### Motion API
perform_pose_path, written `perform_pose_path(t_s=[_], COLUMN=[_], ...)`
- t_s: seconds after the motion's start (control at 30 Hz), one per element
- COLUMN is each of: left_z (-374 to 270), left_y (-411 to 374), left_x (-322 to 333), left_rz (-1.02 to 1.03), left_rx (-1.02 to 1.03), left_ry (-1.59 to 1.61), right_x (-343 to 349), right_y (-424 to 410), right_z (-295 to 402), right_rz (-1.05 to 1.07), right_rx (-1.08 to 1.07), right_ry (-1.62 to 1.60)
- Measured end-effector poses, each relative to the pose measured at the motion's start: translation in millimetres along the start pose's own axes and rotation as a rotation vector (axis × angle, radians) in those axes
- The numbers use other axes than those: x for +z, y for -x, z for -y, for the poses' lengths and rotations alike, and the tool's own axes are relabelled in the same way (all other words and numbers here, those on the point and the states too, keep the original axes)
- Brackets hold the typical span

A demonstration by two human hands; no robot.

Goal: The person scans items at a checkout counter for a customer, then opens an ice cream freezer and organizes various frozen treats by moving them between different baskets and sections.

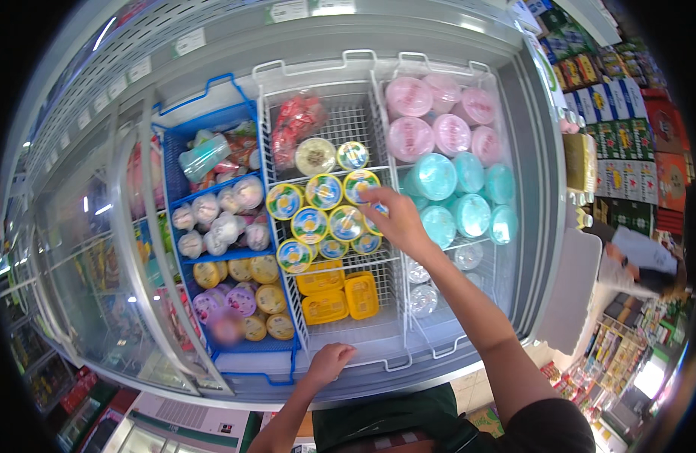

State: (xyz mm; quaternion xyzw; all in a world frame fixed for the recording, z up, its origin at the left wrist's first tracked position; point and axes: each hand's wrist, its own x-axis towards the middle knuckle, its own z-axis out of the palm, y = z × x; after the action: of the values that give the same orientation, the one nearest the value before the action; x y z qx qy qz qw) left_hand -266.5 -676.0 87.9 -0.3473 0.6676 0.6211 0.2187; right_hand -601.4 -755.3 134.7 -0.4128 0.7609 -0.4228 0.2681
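Observation:
An open-topped chest freezer holds wire baskets of tubs and cups. My right hand (394, 218) reaches over the middle white wire basket (348, 266), its fingertips at a round yellow-rimmed tub (361, 186); whether they grip it I cannot tell. Several like tubs (309, 225) are stacked around it. My left hand (328, 363), fingers curled, is at the near edge of the same basket, below the yellow rectangular tubs (325, 307); a firm hold on anything is not visible. A clear-lidded round tub (315, 156) and a red plastic bag (297, 122) lie farther back.
To the left, a blue wire basket (212, 255) holds wrapped cones and small tubs, beside a sliding glass lid (87, 243). On the right are pink-lidded cups (410, 139) and teal-lidded cups (432, 176). A person's arm (622, 259) shows beyond the freezer, near store shelves.

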Motion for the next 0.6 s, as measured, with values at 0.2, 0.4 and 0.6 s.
perform_pose_path(t_s=[0.2, 0.4, 0.6], left_z=[-18.8, -24.8, -48.1], left_y=[10.1, 13.8, 19.1], left_x=[8.1, 14.1, 14.2], left_rz=[-0.015, -0.041, -0.049], left_rx=[0.105, 0.151, 0.141], left_ry=[-0.009, 0.098, -0.114], right_x=[10.5, -63.9, -8.0], right_y=[-32.3, -73.3, -182.8], right_z=[-17.8, -55.8, 18.9], right_rz=[0.025, 0.031, 0.096], right_rx=[-0.141, 0.075, -0.429], right_ry=[0.176, -0.067, 0.338])
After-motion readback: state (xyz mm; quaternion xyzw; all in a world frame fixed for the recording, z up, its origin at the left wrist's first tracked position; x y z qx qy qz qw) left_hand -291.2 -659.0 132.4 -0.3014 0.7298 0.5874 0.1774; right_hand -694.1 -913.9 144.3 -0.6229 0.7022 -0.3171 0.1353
